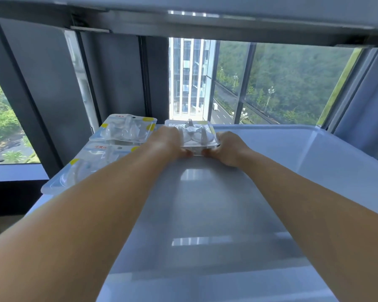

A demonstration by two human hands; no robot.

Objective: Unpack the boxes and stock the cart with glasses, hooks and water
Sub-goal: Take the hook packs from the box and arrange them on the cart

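Note:
A clear blister pack of suction hooks (pixel 194 136) lies at the far end of the pale grey cart shelf (pixel 205 203). My left hand (pixel 170 140) grips its left side and my right hand (pixel 227 149) grips its right side, thumbs at its near edge. Two more hook packs with yellow and white card backs lie along the shelf's left side: one at the far left corner (pixel 127 129), one nearer (pixel 85 166), partly hidden by my left forearm.
The shelf has a raised rim (pixel 327 144) on the right. Another shelf of the cart (pixel 205 9) spans overhead. Dark window frames (pixel 118 79) and glass stand right behind the cart.

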